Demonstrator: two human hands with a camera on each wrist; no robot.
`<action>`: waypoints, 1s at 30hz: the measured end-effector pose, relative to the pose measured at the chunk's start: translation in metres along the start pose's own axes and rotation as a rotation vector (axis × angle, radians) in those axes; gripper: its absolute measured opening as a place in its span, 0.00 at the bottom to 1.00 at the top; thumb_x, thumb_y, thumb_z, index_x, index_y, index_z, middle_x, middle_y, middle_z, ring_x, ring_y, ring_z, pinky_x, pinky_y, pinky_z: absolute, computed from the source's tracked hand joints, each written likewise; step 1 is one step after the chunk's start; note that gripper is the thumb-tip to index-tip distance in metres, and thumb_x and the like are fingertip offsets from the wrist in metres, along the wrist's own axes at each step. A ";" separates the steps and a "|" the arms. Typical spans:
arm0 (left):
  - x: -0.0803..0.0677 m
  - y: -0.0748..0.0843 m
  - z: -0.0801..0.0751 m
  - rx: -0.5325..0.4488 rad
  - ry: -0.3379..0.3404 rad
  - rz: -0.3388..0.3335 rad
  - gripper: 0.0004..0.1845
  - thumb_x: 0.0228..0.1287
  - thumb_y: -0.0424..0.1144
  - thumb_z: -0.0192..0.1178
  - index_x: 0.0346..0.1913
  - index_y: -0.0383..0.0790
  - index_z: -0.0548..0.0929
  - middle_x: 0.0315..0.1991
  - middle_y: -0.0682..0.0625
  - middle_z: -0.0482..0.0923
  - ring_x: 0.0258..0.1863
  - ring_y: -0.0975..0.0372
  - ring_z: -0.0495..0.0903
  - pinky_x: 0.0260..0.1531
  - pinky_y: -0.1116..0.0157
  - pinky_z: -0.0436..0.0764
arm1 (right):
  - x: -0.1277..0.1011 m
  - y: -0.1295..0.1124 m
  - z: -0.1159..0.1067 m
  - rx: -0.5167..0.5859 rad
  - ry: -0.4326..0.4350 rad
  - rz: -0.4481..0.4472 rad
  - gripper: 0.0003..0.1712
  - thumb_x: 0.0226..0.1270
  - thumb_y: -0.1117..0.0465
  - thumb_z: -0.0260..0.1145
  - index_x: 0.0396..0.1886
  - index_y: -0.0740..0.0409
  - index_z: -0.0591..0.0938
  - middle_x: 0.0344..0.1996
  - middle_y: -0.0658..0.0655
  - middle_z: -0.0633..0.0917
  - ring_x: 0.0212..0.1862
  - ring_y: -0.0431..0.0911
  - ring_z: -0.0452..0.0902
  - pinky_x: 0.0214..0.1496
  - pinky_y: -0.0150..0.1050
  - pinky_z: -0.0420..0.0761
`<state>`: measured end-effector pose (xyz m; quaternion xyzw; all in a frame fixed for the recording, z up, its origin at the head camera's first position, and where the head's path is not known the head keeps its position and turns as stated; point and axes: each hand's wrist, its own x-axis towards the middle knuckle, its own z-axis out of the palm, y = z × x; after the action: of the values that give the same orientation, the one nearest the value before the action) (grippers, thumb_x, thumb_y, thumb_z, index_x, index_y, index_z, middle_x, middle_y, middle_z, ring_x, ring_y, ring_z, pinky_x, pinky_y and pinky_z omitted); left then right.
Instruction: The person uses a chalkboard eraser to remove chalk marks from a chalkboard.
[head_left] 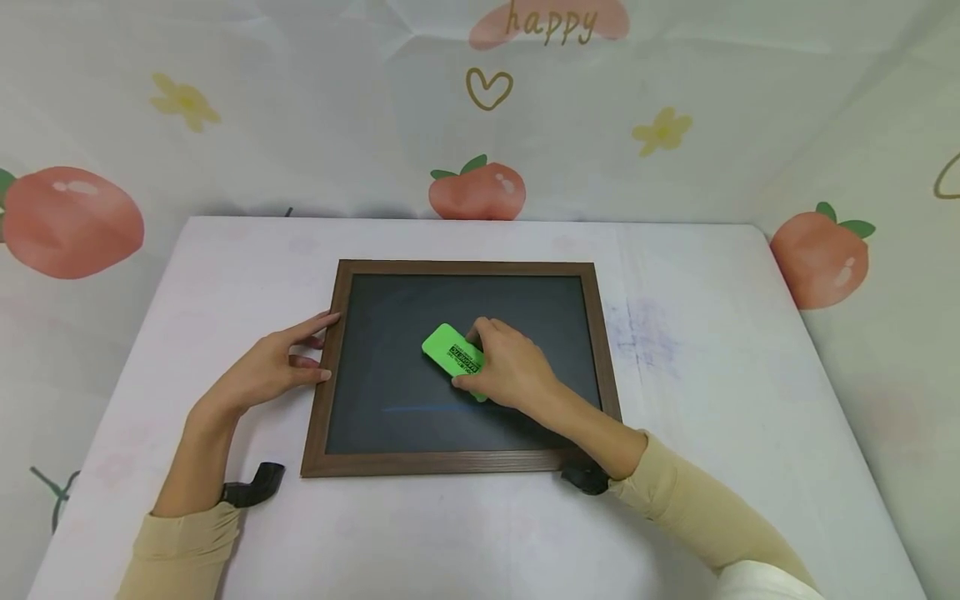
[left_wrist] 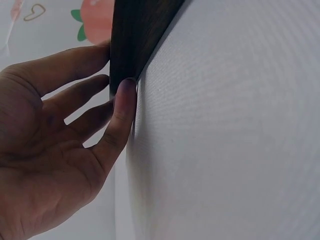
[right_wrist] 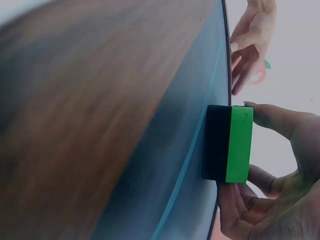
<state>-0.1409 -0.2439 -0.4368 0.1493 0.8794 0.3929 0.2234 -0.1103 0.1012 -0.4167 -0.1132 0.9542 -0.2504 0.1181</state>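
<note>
A framed blackboard (head_left: 465, 300) with a brown wooden border lies flat on the white table. My right hand (head_left: 513, 362) grips a green eraser (head_left: 444, 342) between thumb and fingers near the middle of the board. In the right wrist view, the dark felt side of the eraser (right_wrist: 218, 145) faces the board surface. One thin blue line (head_left: 420, 409) runs across the lower part of the board. Against the left side of the border, my left hand (head_left: 262, 371) rests its extended fingertips and thumb, as the left wrist view also shows.
The white tabletop (head_left: 720, 400) surrounds the board, with faint blue smudges (head_left: 645, 337) to the right. A wall covering printed with fruit (head_left: 477, 193) and flowers stands behind the table. Black wrist devices (head_left: 255, 486) sit under both forearms, close to the board's front corners.
</note>
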 end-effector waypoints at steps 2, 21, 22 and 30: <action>0.000 0.000 0.000 0.006 0.001 -0.001 0.48 0.59 0.27 0.69 0.78 0.50 0.57 0.59 0.34 0.70 0.44 0.53 0.84 0.43 0.71 0.78 | -0.001 0.002 -0.001 0.005 0.004 0.011 0.32 0.49 0.46 0.80 0.50 0.53 0.78 0.39 0.48 0.80 0.34 0.42 0.75 0.33 0.37 0.75; 0.000 -0.001 0.000 0.016 0.005 -0.003 0.47 0.59 0.28 0.69 0.78 0.50 0.57 0.58 0.35 0.71 0.45 0.52 0.82 0.45 0.68 0.78 | -0.016 0.041 -0.019 0.058 0.027 0.086 0.32 0.49 0.47 0.80 0.48 0.55 0.75 0.36 0.51 0.79 0.36 0.44 0.75 0.32 0.38 0.75; 0.000 -0.001 0.000 0.016 0.005 -0.004 0.47 0.60 0.28 0.69 0.78 0.50 0.57 0.58 0.35 0.71 0.45 0.52 0.82 0.45 0.67 0.78 | -0.016 0.043 -0.020 0.061 0.027 0.089 0.32 0.50 0.47 0.80 0.48 0.56 0.75 0.36 0.50 0.79 0.36 0.44 0.75 0.32 0.38 0.75; 0.000 0.000 0.001 0.012 0.008 -0.011 0.47 0.60 0.28 0.69 0.78 0.50 0.57 0.59 0.35 0.71 0.46 0.52 0.82 0.44 0.68 0.78 | -0.022 0.055 -0.025 0.057 0.048 0.112 0.33 0.50 0.46 0.79 0.51 0.56 0.76 0.36 0.51 0.79 0.36 0.45 0.75 0.33 0.40 0.75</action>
<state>-0.1406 -0.2438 -0.4372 0.1443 0.8834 0.3872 0.2212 -0.1051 0.1658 -0.4194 -0.0500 0.9541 -0.2730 0.1123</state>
